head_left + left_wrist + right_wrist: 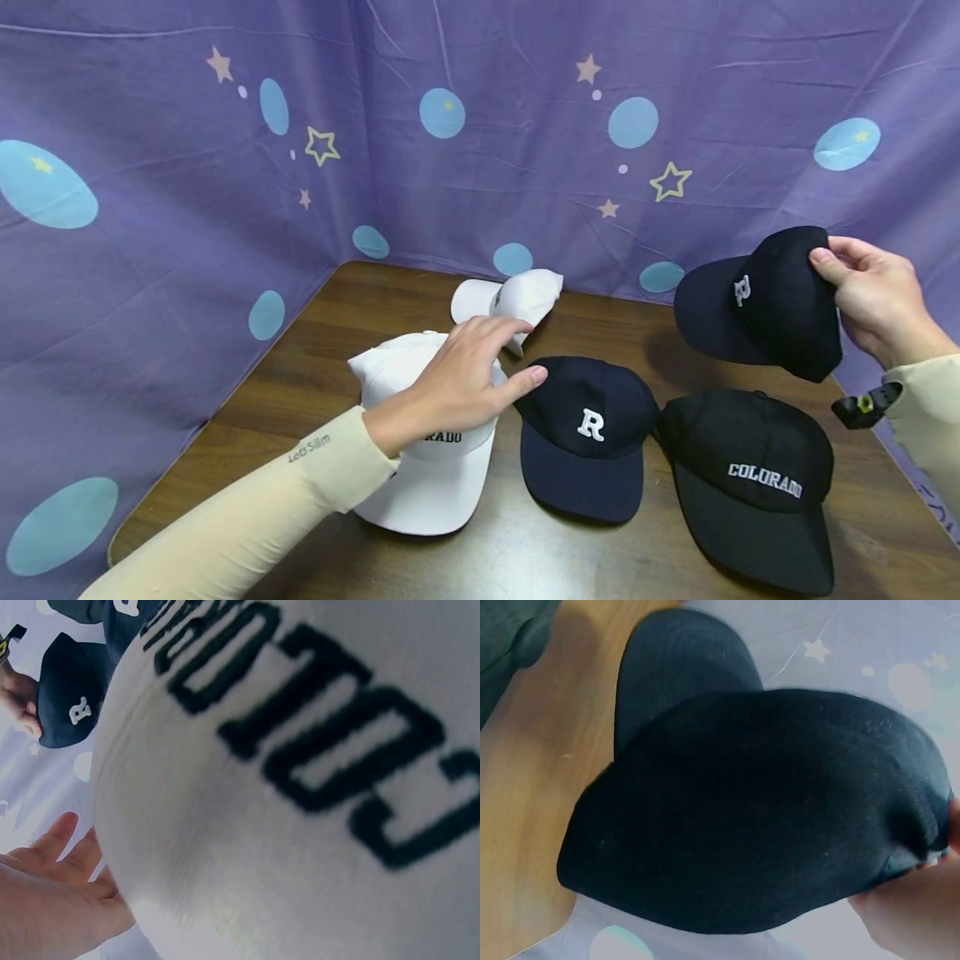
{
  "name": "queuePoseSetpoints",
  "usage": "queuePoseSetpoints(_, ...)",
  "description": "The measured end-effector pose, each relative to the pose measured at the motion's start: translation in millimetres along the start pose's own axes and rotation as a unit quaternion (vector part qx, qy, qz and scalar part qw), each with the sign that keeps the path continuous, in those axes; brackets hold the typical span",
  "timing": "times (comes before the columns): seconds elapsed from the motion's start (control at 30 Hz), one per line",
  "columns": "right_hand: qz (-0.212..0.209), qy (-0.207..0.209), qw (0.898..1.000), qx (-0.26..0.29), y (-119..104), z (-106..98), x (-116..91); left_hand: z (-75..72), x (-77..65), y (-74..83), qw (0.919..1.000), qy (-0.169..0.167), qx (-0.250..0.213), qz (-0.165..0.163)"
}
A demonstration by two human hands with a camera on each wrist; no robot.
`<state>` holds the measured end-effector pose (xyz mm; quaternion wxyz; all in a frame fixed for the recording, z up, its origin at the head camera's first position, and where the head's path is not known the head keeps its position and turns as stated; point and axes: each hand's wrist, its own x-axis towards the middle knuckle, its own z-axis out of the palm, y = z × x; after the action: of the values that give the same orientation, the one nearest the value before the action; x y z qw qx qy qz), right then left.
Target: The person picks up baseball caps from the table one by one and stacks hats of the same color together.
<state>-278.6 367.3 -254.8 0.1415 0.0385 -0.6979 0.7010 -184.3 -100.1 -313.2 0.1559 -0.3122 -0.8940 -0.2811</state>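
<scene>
My right hand (881, 300) pinches the back edge of a dark baseball cap (787, 300) with a white R, holding it above the table's far right side. In the right wrist view this cap (742, 810) fills the middle, its brim pointing up. My left hand (468, 371) hovers with fingers loosely extended over a white COLORADO cap (435, 492), hiding part of its lettering. That white cap (225, 810) looms close in the left wrist view; whether the hand touches it I cannot tell. Just right of the left thumb lies a navy cap (592, 417) with a white R.
A black COLORADO cap (757, 467) sits at the front right, against the navy one. Behind the left hand, another white cap (528, 292) lies tilted near the back edge. The brown wooden table (292, 375) is bordered by purple patterned cloth (510, 167).
</scene>
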Motion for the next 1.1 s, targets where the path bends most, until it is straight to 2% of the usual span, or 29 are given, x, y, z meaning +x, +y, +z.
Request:
queuePoseSetpoints(0.2,0.008,-0.081,0.996,0.03,-9.8,7.2,-4.0,-4.1,-0.5,-2.4,1.0,0.003,0.003,-0.008)
queuePoseSetpoints(0.37,0.0,-0.161,0.985,0.053,-14.3,14.7,-4.9,-6.0,-2.2,-5.4,0.9999,0.005,0.007,-0.014)
queuePoseSetpoints(0.6,-0.006,-0.241,0.97,0.03,-21.2,23.5,-6.5,-9.9,-3.1,-5.9,0.9997,0.011,0.011,-0.018)
queuePoseSetpoints(0.77,-0.009,-0.336,0.941,0.049,-24.2,28.8,-8.8,-10.9,-3.3,-6.9,0.9997,0.013,0.01,-0.018)
queuePoseSetpoints(0.93,-0.015,-0.425,0.902,0.077,-24.4,38.4,-9.0,-12.6,-4.3,-9.0,0.9996,0.014,0.017,-0.019)
queuePoseSetpoints(1.0,-0.015,-0.454,0.887,0.081,-23.7,43.2,-8.7,-13.7,-4.9,-9.5,0.9995,0.013,0.019,-0.02)
queuePoseSetpoints(1.1,-0.009,-0.484,0.872,0.072,-22.6,51.5,-8.8,-14.8,-6.0,-10.9,0.9995,0.01,0.019,-0.023)
